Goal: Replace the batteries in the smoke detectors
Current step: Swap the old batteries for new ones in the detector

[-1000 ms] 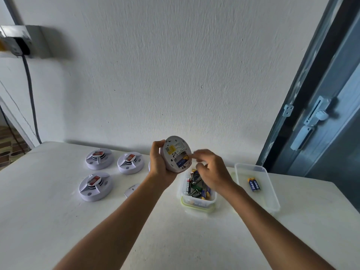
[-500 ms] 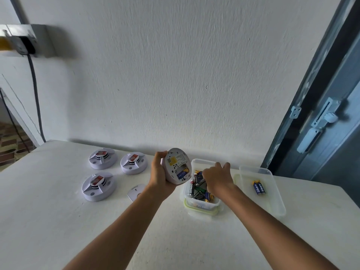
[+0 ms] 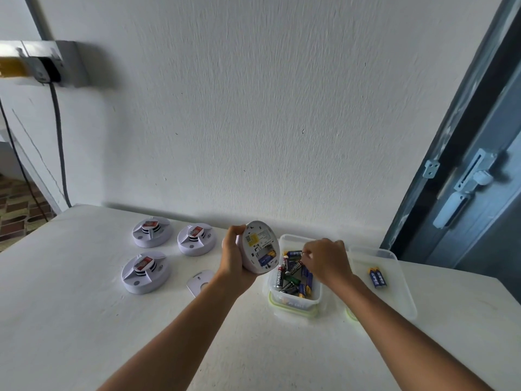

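Observation:
My left hand [image 3: 234,261] grips a white round smoke detector [image 3: 258,246] held up with its back toward me. Its battery bay is uncovered and one blue battery sits in it. My right hand [image 3: 327,261] reaches into a clear tub [image 3: 293,301] filled with several loose batteries [image 3: 293,273]. Its fingertips pinch the end of a blue battery [image 3: 293,253] at the tub's far side. Three more smoke detectors lie on the white table [image 3: 84,320]: detector one [image 3: 151,231], detector two [image 3: 196,239] and detector three [image 3: 145,272].
A small white battery cover [image 3: 198,280] lies on the table below my left wrist. A second clear tub [image 3: 406,300] at the right holds two blue batteries [image 3: 377,277]. The wall stands just behind the table, and a grey door [image 3: 479,193] is at the right.
My right hand left the detector's battery bay and dropped into the battery tub, where its fingertips now close on a battery. The left hand tilted the detector slightly.

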Demonstrator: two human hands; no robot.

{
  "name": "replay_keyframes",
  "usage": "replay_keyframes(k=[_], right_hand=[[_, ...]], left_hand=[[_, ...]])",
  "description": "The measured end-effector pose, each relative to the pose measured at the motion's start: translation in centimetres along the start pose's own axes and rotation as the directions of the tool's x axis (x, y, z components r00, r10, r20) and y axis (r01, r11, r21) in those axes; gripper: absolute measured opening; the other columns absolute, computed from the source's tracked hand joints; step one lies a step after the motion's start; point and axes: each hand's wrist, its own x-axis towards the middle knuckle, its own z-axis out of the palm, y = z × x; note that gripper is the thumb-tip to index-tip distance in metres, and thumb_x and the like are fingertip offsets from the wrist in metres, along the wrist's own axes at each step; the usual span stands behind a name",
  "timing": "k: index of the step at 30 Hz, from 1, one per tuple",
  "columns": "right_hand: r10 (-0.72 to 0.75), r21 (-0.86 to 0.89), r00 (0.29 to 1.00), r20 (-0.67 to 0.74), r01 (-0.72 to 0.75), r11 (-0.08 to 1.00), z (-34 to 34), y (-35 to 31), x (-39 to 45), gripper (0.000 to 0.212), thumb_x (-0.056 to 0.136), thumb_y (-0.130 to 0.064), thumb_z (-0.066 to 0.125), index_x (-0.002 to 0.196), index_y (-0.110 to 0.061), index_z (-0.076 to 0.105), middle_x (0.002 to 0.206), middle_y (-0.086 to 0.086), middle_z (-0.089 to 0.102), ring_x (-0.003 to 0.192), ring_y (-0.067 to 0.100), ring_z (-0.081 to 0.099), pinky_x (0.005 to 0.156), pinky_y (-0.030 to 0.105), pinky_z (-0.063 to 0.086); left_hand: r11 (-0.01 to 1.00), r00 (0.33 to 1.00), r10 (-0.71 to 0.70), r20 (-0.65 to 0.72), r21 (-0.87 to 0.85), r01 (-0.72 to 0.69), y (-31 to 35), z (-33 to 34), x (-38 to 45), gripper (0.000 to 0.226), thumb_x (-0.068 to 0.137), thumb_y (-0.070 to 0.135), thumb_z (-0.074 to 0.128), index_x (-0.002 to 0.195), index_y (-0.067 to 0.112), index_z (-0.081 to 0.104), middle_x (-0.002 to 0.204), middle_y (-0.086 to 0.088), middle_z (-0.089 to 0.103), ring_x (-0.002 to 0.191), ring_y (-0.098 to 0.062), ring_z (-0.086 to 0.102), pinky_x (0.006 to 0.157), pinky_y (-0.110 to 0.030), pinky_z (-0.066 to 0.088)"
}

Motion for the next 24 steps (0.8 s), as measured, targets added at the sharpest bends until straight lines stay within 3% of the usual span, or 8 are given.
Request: replay_keyframes(k=[3,6,9,15,17,19,21,24], right_hand=[[0.205,0.555,0.974,-0.101,-0.116,0.824,-0.9,0.9,-0.3,0.015,0.088,-0.016,0.063,0.080,-0.015,0.076,0.073,-0.006,0.069,0.074,0.020,0.065,0.074,0.031,0.045],[0.362,0.920,0.926,0.101,-0.226,0.320,-2.5,1.0,-0.5,0.014,0.089,-0.005,0.064,0.080,-0.010,0.073,0.077,0.008,0.071,0.067,0.019,0.066,0.055,0.026,0.044],[0.287,0.938,0.895,0.342,-0.308,-0.158,-3.1,0.7,-0.6,0.010,0.090,0.001,0.059,0.083,-0.001,0.067,0.077,0.014,0.071,0.062,0.019,0.070,0.045,0.022,0.046],[0.119,0.845,0.903,0.412,-0.330,-0.421,-3.3,0.2,-1.3,0.013,0.092,0.001,0.050,0.084,0.003,0.061,0.084,0.023,0.072,0.073,0.029,0.073,0.045,0.022,0.051],[0.111,0.875,0.919,0.378,-0.315,-0.367,-3.2,0.0,-1.4,0.015,0.093,0.002,0.049,0.083,0.002,0.061,0.085,0.025,0.072,0.072,0.029,0.073,0.051,0.024,0.055],[0.156,0.942,0.937,0.312,-0.284,-0.178,-3.0,-0.3,-1.5,0.015,0.092,0.004,0.052,0.082,0.001,0.063,0.080,0.023,0.072,0.068,0.028,0.072,0.055,0.027,0.057],[0.170,0.942,0.968,0.185,-0.224,0.250,-2.5,-0.6,-1.6,0.012,0.089,0.002,0.059,0.079,-0.001,0.066,0.075,0.018,0.072,0.066,0.025,0.070,0.059,0.030,0.057],[-0.011,0.539,0.989,0.144,-0.069,0.840,-1.6,-1.4,-1.4,0.013,0.081,-0.004,0.062,0.069,-0.004,0.064,0.067,0.009,0.066,0.056,0.019,0.058,0.053,0.029,0.045]], left_hand=[[1.000,1.000,-0.005,0.009,-0.005,0.005,0.1,0.1,0.0,0.041,0.092,0.040,0.040,0.112,0.013,0.064,0.111,-0.020,0.060,0.105,-0.037,0.055,0.106,-0.057,0.037],[1.000,1.000,-0.005,0.012,-0.015,0.005,0.3,0.1,0.0,0.041,0.092,0.040,0.041,0.110,0.014,0.065,0.110,-0.020,0.061,0.104,-0.037,0.055,0.105,-0.057,0.038],[0.999,1.000,0.001,0.011,-0.035,-0.001,0.5,-0.1,0.0,0.041,0.091,0.041,0.041,0.109,0.014,0.066,0.111,-0.020,0.061,0.105,-0.037,0.055,0.105,-0.057,0.037],[0.999,1.000,0.007,0.014,-0.052,-0.006,0.3,0.5,0.0,0.046,0.090,0.042,0.041,0.117,0.012,0.063,0.118,-0.022,0.059,0.109,-0.039,0.054,0.102,-0.059,0.039],[0.998,1.000,0.002,0.012,-0.058,-0.001,0.2,0.6,0.0,0.048,0.090,0.042,0.042,0.121,0.012,0.062,0.120,-0.022,0.058,0.111,-0.040,0.054,0.104,-0.060,0.039],[0.998,1.000,-0.001,0.012,-0.061,0.002,0.3,0.5,0.1,0.047,0.090,0.042,0.042,0.119,0.012,0.063,0.117,-0.021,0.059,0.110,-0.039,0.054,0.105,-0.060,0.038],[0.998,1.000,0.003,0.016,-0.063,-0.002,0.3,0.3,0.1,0.045,0.090,0.042,0.042,0.115,0.012,0.064,0.114,-0.020,0.060,0.109,-0.038,0.054,0.106,-0.060,0.037],[0.997,1.000,0.007,0.023,-0.070,-0.006,0.3,0.1,0.1,0.040,0.091,0.040,0.041,0.107,0.013,0.067,0.108,-0.019,0.062,0.103,-0.037,0.056,0.108,-0.060,0.035]])
